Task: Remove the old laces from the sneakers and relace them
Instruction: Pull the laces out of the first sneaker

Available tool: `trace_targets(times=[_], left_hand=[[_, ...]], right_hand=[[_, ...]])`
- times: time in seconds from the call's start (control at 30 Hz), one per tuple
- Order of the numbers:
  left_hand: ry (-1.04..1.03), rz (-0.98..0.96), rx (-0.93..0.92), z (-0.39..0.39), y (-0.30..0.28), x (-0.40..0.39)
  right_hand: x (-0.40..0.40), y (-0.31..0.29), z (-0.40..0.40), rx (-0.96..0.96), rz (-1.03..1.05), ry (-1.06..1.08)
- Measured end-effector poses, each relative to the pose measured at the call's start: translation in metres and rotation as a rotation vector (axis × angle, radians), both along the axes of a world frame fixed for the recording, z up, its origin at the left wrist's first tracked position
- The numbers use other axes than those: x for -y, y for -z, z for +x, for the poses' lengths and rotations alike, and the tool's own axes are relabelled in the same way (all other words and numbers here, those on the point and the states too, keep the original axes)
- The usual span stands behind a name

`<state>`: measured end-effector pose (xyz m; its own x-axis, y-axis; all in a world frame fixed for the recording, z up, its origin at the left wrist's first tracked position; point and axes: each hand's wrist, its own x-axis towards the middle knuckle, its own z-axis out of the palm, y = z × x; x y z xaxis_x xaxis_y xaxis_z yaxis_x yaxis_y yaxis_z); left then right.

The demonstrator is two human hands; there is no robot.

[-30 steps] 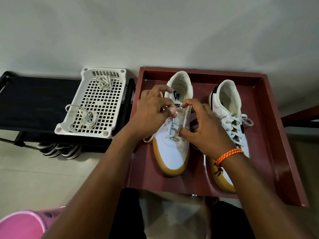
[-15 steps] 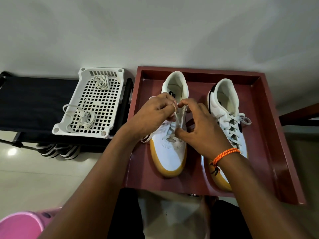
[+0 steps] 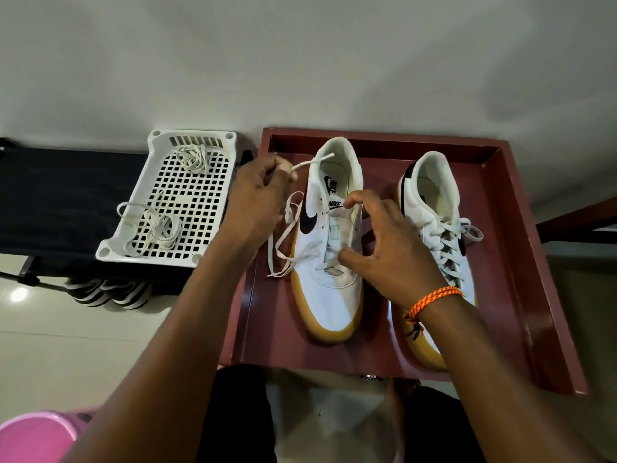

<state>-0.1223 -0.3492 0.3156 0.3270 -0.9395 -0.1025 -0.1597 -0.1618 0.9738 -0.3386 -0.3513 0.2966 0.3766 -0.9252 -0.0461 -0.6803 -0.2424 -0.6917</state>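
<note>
A moment ago both hands were bunched together over the upper eyelets of the left sneaker [image 3: 329,242]; now they have parted. The left hand [image 3: 258,198] has swung out toward the white basket [image 3: 167,198], its fingers pinched on a lace end [image 3: 309,163] that trails back across the sneaker's collar. The pulled length hangs in loose loops [image 3: 287,238] off the sneaker's outer side, over the floor of the red tray [image 3: 521,262]. The right hand [image 3: 384,248] has stayed on the sneaker: its forefinger is curled at the top eyelet beside the tongue and its thumb presses lower on the eyelet row, steadying the shoe; whether it pinches the lace there cannot be told.

The upper eyelets of this sneaker look bare, with crossings left only near the toe, so this reads as the lace drawn out of one more eyelet pair, though whether it is an old lace coming out or a new one going in cannot be settled from this view alone. The right sneaker [image 3: 437,235] stands just beside it in the tray, fully laced with a bow. Two loose bundles of laces [image 3: 157,228] lie in the basket, which sits on a dark rack [image 3: 66,195]. Judging by that, the task is somewhere in its middle.
</note>
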Motion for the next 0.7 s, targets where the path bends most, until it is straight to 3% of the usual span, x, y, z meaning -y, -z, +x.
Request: trace_targets(times=[0.1, 0.2, 0.3, 0.57, 0.7], left_hand=[[-0.029, 0.014, 0.159, 0.001, 0.007, 0.0], [-0.02, 0.045, 0.46, -0.001, 0.015, 0.004], [0.011, -0.07, 0.595, -0.003, 0.014, 0.002], [0.23, 0.152, 0.552, -0.012, 0.019, -0.005], [0.251, 0.198, 0.4, -0.007, 0.017, -0.001]], right_hand=[[-0.001, 0.001, 0.002, 0.016, -0.004, 0.001], [-0.003, 0.003, 0.004, 0.016, -0.025, -0.001], [-0.005, 0.008, 0.008, 0.05, -0.074, -0.013], [-0.012, 0.014, 0.022, -0.036, -0.213, -0.033], [-0.017, 0.011, 0.029, -0.104, -0.174, -0.032]])
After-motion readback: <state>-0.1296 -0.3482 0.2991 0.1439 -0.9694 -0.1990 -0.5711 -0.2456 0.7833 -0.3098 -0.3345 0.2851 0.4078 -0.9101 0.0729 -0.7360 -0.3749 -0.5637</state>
